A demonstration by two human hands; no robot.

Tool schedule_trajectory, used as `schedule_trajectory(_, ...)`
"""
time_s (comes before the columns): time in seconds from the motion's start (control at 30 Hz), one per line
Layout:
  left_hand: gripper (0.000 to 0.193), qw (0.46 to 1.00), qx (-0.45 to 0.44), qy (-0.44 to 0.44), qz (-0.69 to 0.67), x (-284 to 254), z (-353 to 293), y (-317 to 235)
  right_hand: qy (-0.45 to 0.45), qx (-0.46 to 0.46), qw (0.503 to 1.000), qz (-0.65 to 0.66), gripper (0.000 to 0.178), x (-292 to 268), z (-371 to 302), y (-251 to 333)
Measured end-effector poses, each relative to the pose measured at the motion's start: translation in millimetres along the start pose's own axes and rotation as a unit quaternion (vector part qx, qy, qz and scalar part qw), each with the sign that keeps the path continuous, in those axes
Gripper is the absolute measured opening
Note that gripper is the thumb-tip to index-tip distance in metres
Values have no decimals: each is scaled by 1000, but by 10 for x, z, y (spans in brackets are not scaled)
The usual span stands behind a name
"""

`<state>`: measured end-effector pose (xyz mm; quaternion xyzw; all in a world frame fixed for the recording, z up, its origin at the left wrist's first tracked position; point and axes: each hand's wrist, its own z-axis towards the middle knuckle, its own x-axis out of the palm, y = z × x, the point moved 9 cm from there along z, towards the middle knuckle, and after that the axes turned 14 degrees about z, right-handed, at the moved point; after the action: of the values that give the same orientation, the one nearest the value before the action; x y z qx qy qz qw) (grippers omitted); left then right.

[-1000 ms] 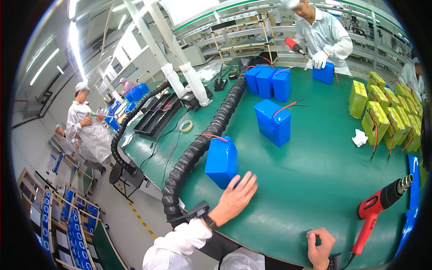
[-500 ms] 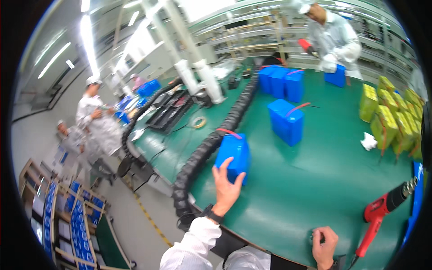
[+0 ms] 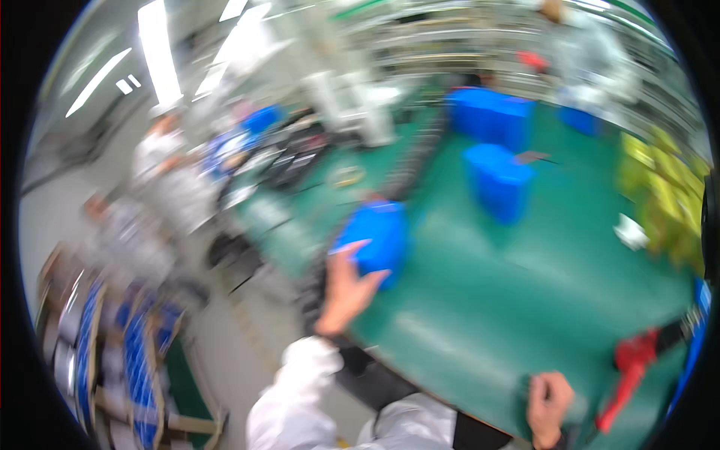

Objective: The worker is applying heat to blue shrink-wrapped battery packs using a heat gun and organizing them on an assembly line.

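Note:
A blue wrapped block, which looks like a battery pack (image 3: 381, 229), stands on the green table beside the black hose. My left hand (image 3: 347, 291) has its thumb and fingers around the pack's near side. Low at the right, my right hand (image 3: 549, 401) rests on the table with its fingers curled; a dark patch shows beside them, and what they hold, if anything, is hidden. Right of that hand lies a red heat gun (image 3: 634, 364) with a dark nozzle. Another blue pack (image 3: 499, 184) stands farther off, with a reddish lead at its top. Motion blurs the view.
More blue packs (image 3: 491, 118) stand at the table's far side. Yellow-green packs (image 3: 660, 195) crowd the right, near a crumpled white scrap (image 3: 631, 232). The ribbed black hose (image 3: 420, 154) crosses the table. A co-worker (image 3: 596, 60) stands across it; others are at the left.
The view has shifted and blurred, so most things sit differently in the picture. My left hand stays at the blue pack, and my right hand stays curled on the table.

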<state>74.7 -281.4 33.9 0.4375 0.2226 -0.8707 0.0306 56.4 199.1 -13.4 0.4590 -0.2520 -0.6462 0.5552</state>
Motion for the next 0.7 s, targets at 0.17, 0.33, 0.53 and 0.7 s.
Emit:
schedule_trajectory(0.17,81,951,34,-245,187,-335,-357,146,36,-29,995,92,8,-103,231,318)
schedule_trajectory(0.33,45,951,279,-118,51,84,-437,-1693,-155,-81,984,-46,5,-1512,62,821)
schedule_trajectory(0.53,62,913,308,251,-89,1456,-770,-2748,-385,-14,897,-217,10,-3059,-134,436)
schedule_trajectory(0.7,46,873,413,249,-69,1827,-842,-3335,-277,109,860,-415,30,-3664,-4,-622)
